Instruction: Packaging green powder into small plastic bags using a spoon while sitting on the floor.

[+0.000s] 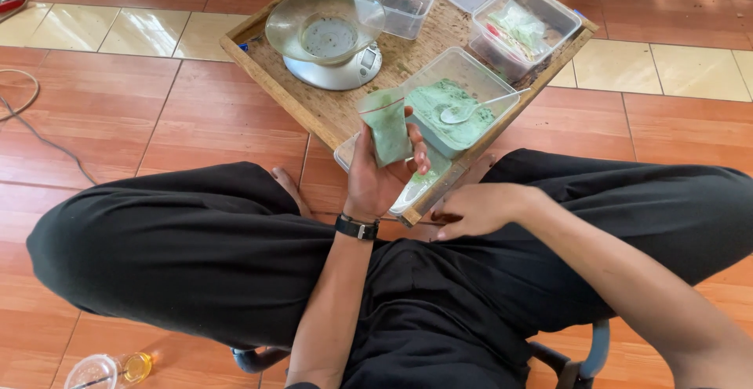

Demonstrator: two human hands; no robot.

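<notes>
The left hand (376, 177) holds a small clear plastic pouch (386, 125) part-filled with green powder, upright, at the 6 o'clock edge of a wooden tray (271, 75) that sits on the tiled floor (157, 114). Fingers wrap the pouch's right side, with the thumb presumably behind it, though that cannot be seen. The right hand (478, 209) is loosely curled and holds nothing, its fingertips at the tray's near corner by the person's knee.

The pouch looks light and soft: thin film that will crumple and sag where the powder is not packed. It is likely a little slippery, and the open top would spill if tipped. A hold around the filled lower half, as now, seems steadiest, leaving the mouth free.

Just past the pouch, toward 1 o'clock, an open rectangular tub (471, 83) holds more green powder with a white spoon (471, 109) lying in it. At 11 o'clock a kitchen scale (337, 71) carries a clear bowl (321, 24) dusted with powder. More clear tubs (525, 24) stand at the tray's far side.

A flat white thing under the left hand is mostly covered, so its kind is unclear. Whether the pouch's top is sealed cannot be made out. The far tubs are cut off by the picture's top edge, and the right forearm leaves the frame at 5 o'clock.
</notes>
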